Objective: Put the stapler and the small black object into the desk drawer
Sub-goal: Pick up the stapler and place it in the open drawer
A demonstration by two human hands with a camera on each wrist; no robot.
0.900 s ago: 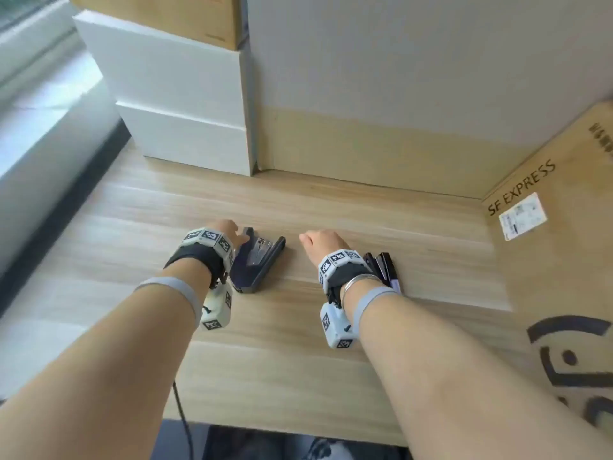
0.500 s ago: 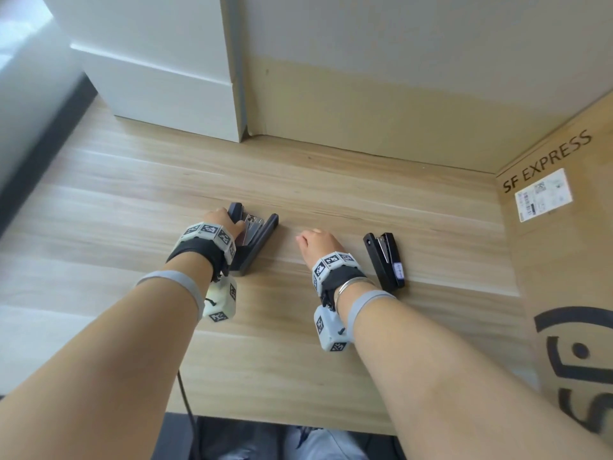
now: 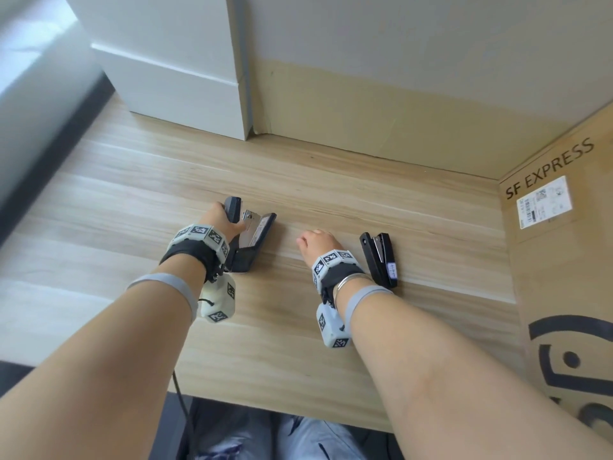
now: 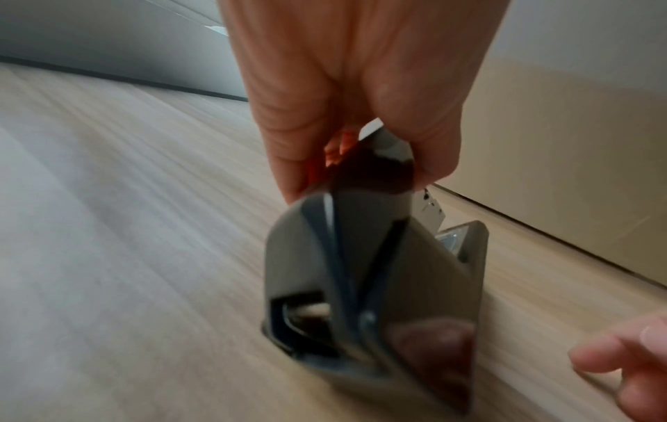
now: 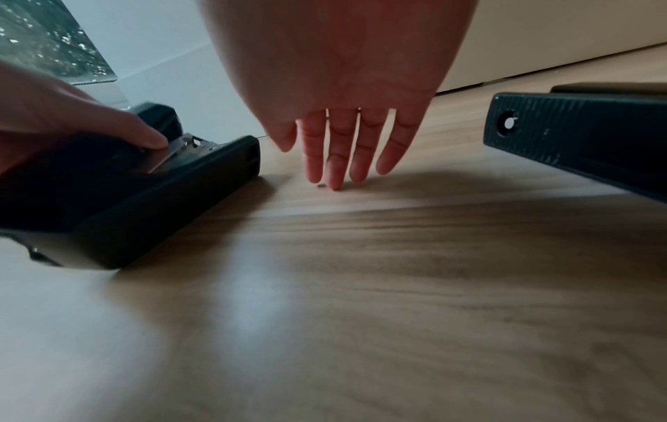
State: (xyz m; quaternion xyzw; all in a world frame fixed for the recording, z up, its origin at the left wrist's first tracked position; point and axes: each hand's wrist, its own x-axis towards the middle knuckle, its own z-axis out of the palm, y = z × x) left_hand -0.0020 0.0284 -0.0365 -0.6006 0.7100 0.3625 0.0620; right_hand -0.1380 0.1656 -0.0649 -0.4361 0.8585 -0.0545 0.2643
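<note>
A large dark stapler (image 3: 253, 239) lies on the wooden desk (image 3: 132, 194), its top arm swung up off the base. My left hand (image 3: 220, 220) grips that top arm; the left wrist view shows the fingers (image 4: 353, 114) curled over the stapler (image 4: 371, 285). A small black stapler (image 3: 379, 257) lies flat to the right, untouched. Between the two, my right hand (image 3: 315, 242) holds nothing. In the right wrist view its straight fingers (image 5: 343, 148) point down, tips on the desk, with the large stapler (image 5: 162, 200) to their left and the small one (image 5: 577, 137) to their right.
A white box (image 3: 172, 71) stands at the back left and a cardboard panel (image 3: 398, 121) closes the back. An SF EXPRESS carton (image 3: 564, 260) walls off the right side. The desk's front edge (image 3: 265, 403) runs above my knees. No drawer shows.
My right hand has slid left off the small black stapler, which now lies fully uncovered. My left hand stays on the large stapler. The head view has tipped downward.
</note>
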